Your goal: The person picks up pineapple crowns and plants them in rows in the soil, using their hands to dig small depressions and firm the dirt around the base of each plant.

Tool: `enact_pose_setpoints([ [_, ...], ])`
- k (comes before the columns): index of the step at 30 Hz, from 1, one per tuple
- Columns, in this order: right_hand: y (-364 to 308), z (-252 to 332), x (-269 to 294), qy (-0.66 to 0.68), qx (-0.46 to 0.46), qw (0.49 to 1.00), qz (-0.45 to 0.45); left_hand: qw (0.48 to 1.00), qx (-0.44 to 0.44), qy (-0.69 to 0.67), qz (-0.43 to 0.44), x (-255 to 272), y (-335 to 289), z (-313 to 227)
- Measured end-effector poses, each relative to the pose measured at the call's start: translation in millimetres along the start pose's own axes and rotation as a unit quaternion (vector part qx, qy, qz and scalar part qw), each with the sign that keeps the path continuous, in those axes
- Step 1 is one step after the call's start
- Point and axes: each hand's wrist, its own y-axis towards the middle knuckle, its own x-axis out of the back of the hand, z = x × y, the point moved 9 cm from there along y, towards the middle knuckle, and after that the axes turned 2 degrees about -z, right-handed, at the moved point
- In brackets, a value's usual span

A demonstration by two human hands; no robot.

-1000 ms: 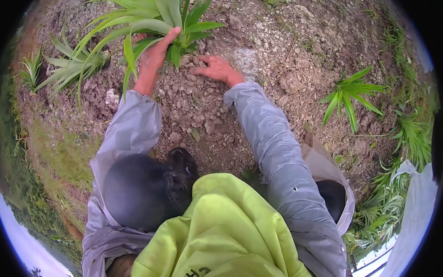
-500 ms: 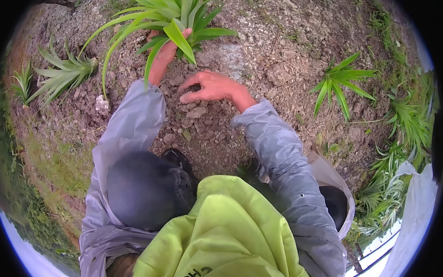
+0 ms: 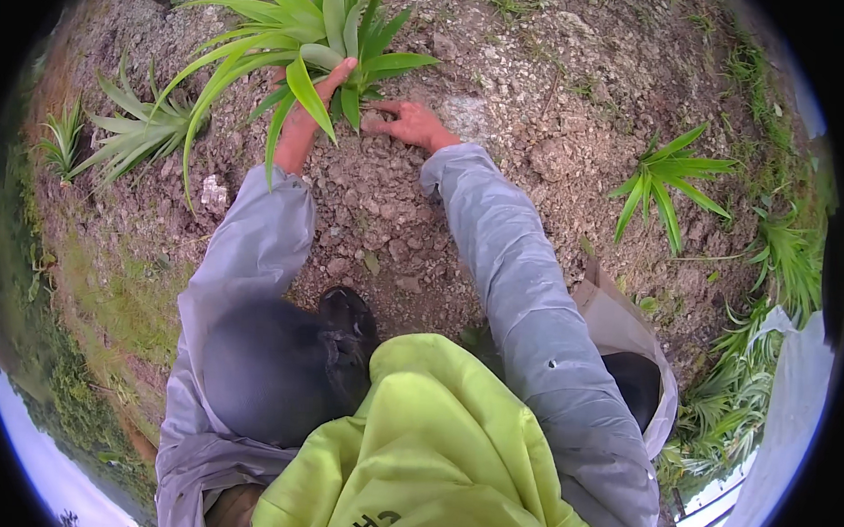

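A leafy pineapple plant [image 3: 329,48] with long bright green leaves stands upright at the top of the view. My left hand [image 3: 318,97] is closed around its lower leaves, the thumb showing in front and the other fingers mostly behind the foliage. Close beside the plant's base, on the right, my right hand [image 3: 413,126] reaches down to the loose brown soil [image 3: 387,202]. Its fingers are apart with nothing visible in them, and the fingertips touch the dirt below the leaves.
More pineapple plants [image 3: 140,131] lie or stand at the left. A small one [image 3: 665,179] grows at the right. Many pineapple plants [image 3: 738,386] are heaped along the right rim, near a pale sheet [image 3: 784,406]. My dark boot [image 3: 346,318] rests on the ground below my hands.
My right hand has moved forward from above the soil to the plant's base. The left hand keeps its hold on the plant, and the view has shifted slightly.
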Motion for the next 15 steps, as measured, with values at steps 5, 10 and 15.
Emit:
enact_pose_setpoints([
  [5, -32.6, 16.5, -11.4, -0.006, 0.038, 0.998, 0.044, 0.995, 0.086, -0.019, 0.043, -30.0, 7.7, 64.0],
  [10, -83.4, 37.0, -7.0, -0.032, 0.043, 0.998, 0.022, 0.996, 0.008, -0.065, 0.054, -65.0, -3.6, 85.0],
  [15, -109.3, 64.8, -5.3, -0.038, 0.116, 0.993, -0.003, 0.997, 0.041, -0.009, 0.067, -92.2, -15.7, 116.4],
])
